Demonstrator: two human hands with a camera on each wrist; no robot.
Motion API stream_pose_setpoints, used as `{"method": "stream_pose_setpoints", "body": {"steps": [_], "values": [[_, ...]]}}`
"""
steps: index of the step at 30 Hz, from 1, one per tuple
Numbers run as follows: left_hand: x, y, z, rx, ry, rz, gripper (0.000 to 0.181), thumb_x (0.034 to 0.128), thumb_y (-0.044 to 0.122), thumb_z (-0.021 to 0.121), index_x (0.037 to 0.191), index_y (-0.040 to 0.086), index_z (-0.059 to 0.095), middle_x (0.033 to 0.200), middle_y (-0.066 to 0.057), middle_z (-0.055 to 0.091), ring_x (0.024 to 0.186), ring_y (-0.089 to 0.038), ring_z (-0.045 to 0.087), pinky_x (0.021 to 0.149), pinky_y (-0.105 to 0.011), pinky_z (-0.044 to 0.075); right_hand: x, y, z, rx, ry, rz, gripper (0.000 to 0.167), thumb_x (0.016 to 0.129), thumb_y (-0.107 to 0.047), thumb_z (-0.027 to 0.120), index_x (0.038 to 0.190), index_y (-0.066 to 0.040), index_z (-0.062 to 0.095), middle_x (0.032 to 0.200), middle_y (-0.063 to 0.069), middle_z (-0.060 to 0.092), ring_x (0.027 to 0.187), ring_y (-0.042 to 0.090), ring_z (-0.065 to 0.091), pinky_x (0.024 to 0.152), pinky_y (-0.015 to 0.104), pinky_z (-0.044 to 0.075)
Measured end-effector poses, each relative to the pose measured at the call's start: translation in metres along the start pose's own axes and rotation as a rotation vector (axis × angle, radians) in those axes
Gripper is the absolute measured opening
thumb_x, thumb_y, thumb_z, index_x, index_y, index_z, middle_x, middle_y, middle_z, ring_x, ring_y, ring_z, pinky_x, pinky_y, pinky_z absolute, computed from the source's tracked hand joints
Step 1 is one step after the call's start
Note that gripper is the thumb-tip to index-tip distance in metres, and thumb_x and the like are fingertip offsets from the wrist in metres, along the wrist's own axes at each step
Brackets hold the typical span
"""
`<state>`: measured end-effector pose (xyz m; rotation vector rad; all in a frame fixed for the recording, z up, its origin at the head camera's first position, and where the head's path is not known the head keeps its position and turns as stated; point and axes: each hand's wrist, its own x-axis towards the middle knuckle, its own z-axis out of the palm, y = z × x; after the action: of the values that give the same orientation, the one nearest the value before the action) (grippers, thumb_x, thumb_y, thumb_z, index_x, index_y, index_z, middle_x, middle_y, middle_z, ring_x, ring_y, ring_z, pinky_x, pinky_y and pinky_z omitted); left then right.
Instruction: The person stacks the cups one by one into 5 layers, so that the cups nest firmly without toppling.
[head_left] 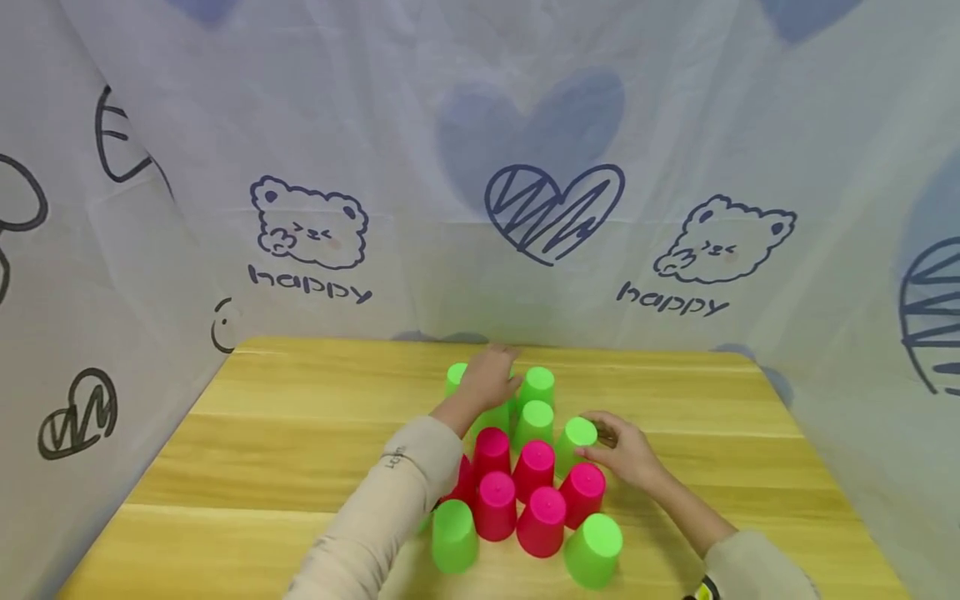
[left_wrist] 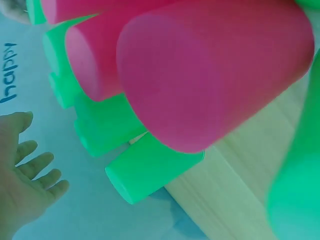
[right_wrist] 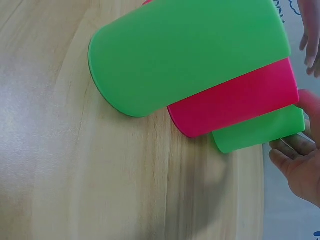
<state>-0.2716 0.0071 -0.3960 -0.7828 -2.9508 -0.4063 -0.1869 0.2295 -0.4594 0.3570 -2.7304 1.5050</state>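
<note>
Upside-down plastic cups stand grouped on the table, green at the back, pink in the middle. My left hand (head_left: 489,379) is over the back green cups, partly hiding them. In the left wrist view its fingers are spread and hold nothing, and a green cup (left_wrist: 150,167) stands nearby. My right hand (head_left: 632,452) holds a green cup (head_left: 575,437) at the group's right side, thumb at the front and fingers behind. The right wrist view shows those bent fingers (right_wrist: 281,159) against the cup's side. Next to that cup is a pink cup (head_left: 534,467).
Two more green cups, one at front left (head_left: 454,542) and one at front right (head_left: 595,554), stand before the pink ones. The wooden table (head_left: 285,417) meets a printed cloth (head_left: 420,250) at its back and sides. My left sleeve hides part of the group's left side.
</note>
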Motion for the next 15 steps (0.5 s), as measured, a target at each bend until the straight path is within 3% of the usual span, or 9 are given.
{"method": "stream_pose_setpoints", "body": {"steps": [8,15], "values": [[-0.024,-0.013,-0.010,-0.205,0.087,0.079,0.041,0.0877,0.017,0.061,0.123,-0.004,0.055,0.125,-0.020,0.057,0.121,-0.035,0.050,0.103,-0.043,0.041,0.005,-0.006,-0.006,-0.036,0.066,0.014,0.045,0.080,-0.007,0.071,0.120,0.007,0.054,0.112,0.025,0.063,0.108,0.040,0.059,0.092,0.046,0.050],[-0.051,-0.032,-0.015,-0.376,0.152,0.045,0.041,0.0881,0.015,0.061,0.123,-0.005,0.054,0.127,-0.020,0.056,0.123,-0.036,0.048,0.105,-0.046,0.039,0.014,-0.012,-0.004,-0.046,0.086,0.003,0.046,0.080,-0.007,0.070,0.120,0.007,0.054,0.114,0.026,0.062,0.109,0.039,0.058,0.093,0.046,0.049]]}}
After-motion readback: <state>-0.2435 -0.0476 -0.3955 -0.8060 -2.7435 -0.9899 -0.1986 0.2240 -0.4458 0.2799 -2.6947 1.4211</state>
